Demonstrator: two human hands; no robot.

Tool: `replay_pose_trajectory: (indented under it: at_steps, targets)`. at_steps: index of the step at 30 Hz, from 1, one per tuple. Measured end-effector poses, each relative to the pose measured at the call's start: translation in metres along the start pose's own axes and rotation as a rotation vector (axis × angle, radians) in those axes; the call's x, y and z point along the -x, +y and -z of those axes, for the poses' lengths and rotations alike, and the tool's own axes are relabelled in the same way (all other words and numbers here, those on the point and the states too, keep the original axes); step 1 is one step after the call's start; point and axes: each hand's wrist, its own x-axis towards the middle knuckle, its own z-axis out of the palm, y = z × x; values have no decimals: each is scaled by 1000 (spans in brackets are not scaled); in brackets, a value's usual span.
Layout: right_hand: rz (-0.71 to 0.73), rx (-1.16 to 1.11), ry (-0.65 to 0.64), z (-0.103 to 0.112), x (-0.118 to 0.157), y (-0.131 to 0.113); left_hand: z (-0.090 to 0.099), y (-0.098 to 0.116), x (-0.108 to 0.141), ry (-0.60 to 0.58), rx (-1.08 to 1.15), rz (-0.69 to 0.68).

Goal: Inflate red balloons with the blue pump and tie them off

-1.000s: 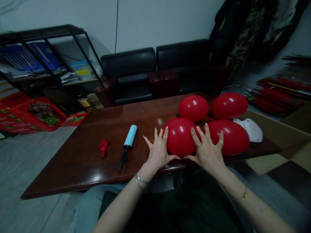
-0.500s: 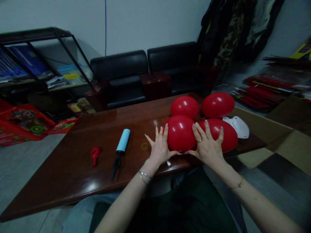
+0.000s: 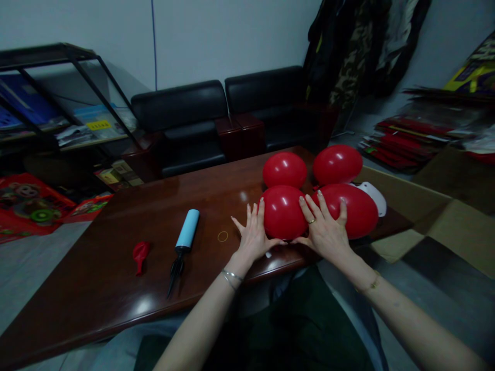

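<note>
Several inflated red balloons rest together at the right of the brown table (image 3: 108, 242). My left hand (image 3: 253, 234) has its fingers spread against the left side of the near left balloon (image 3: 284, 212). Against that balloon's right side lies my right hand (image 3: 325, 224), fingers apart, its outer fingers over the near right balloon (image 3: 358, 211). Both thumbs meet close together at the near balloon's lower edge. Behind are the far left balloon (image 3: 285, 170) and the far right balloon (image 3: 337, 164). A yellow rubber band (image 3: 223, 236) lies left of my left hand.
A blue hand pump (image 3: 187, 229) and a limp red balloon (image 3: 141, 253) lie on the table's left half. A white object (image 3: 374, 197) sits behind the right balloons. An open cardboard box (image 3: 464, 226) stands at the right, and black sofas (image 3: 181, 116) stand behind.
The view has turned slightly right, so the table and background sit further left. My hands keep nearly the same spread pose around the near left balloon.
</note>
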Motion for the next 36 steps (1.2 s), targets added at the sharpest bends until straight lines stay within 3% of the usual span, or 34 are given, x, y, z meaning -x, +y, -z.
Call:
replay_pose_trajectory:
  at_steps: [11, 19, 24, 27, 31, 36]
  targets:
    - [8, 3, -53, 7, -4, 14, -16, 1, -11, -24, 32, 6]
    - [19, 39, -75, 19, 4, 23, -14, 8, -17, -95, 6, 87]
    - [-122, 108, -30, 42, 17, 43, -11, 12, -17, -96, -3, 83]
    - [-234, 119, -89, 53, 26, 60, -9, 13, -17, -87, -6, 77]
    - [-287, 98, -207, 50, 33, 75, -10, 15, -18, -88, -15, 73]
    - [-289, 110, -216, 39, 30, 79, -15, 17, -21, -90, -18, 73]
